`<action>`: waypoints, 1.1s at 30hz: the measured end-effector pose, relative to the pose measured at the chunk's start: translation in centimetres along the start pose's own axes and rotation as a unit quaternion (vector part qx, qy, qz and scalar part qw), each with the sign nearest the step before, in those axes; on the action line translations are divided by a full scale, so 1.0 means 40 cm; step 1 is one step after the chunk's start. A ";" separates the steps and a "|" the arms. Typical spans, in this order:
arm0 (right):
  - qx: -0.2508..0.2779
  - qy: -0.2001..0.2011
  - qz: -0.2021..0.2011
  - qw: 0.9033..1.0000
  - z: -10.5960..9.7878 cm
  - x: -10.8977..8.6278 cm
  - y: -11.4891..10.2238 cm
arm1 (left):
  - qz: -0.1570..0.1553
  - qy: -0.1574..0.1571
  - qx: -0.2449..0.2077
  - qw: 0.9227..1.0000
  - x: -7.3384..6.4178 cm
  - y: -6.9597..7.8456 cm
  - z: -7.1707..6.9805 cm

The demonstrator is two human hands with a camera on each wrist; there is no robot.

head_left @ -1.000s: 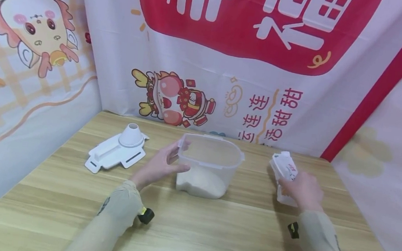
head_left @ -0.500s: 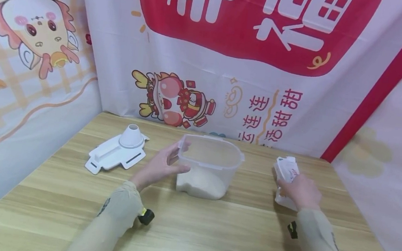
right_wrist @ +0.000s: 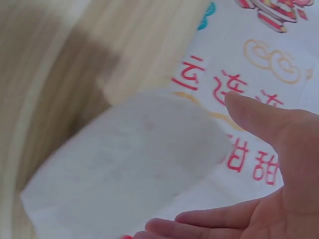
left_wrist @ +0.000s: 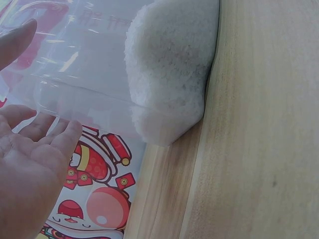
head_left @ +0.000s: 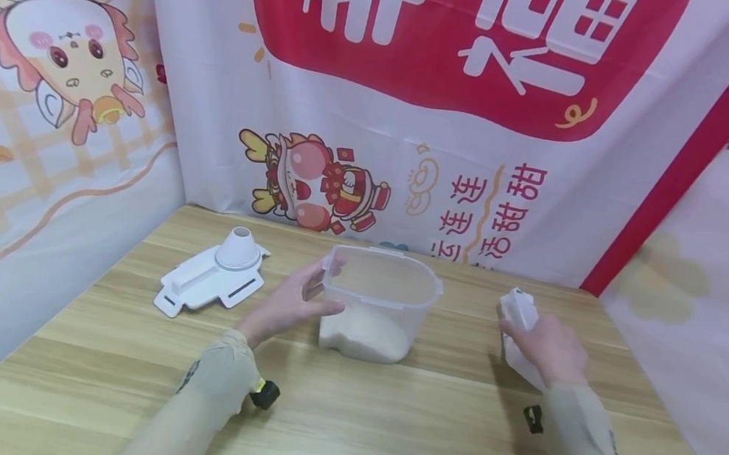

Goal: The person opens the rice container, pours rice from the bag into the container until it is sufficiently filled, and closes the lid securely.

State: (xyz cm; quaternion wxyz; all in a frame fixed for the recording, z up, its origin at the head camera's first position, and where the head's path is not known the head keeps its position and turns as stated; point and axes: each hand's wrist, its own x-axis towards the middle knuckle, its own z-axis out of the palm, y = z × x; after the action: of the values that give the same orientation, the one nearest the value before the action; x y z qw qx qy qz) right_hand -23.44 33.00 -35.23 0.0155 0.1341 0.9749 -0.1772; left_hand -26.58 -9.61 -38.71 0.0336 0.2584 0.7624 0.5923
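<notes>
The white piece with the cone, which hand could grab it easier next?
Probably the left hand: it is nearer the white piece, just beside the clear tub. The right hand is farther off, at the white packet, with the tub in between.

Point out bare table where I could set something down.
The wooden table is bare between the sleeves, in front of the rice container. A smaller patch separates container and white packet. Crowded: the container's left, beside the left hand, and around the packet, in the right hand.

Wood tbl (head_left: 356, 434): wht lid (head_left: 199, 280) w/ cone (head_left: 238, 250) on L, clr tub (head_left: 376, 303) ctr.
</notes>
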 end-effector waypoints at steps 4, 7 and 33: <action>0.006 0.025 -0.042 0.999 -0.012 -0.017 -0.031 | 0.000 -0.001 0.002 1.000 -0.001 -0.003 0.000; 0.038 0.062 -0.107 0.992 -0.014 -0.034 -0.064 | 0.002 -0.001 0.005 1.000 -0.001 -0.003 0.000; 0.508 -0.125 -0.246 0.816 0.136 -0.035 -0.212 | 0.007 0.004 0.005 1.000 0.001 0.005 0.004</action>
State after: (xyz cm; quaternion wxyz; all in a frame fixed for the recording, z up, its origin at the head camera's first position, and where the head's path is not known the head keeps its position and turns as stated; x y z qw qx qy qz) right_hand -24.43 23.10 -37.34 0.0226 -0.1444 0.7362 -0.6608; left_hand -26.47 -9.44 -38.58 0.0254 0.2614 0.7635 0.5900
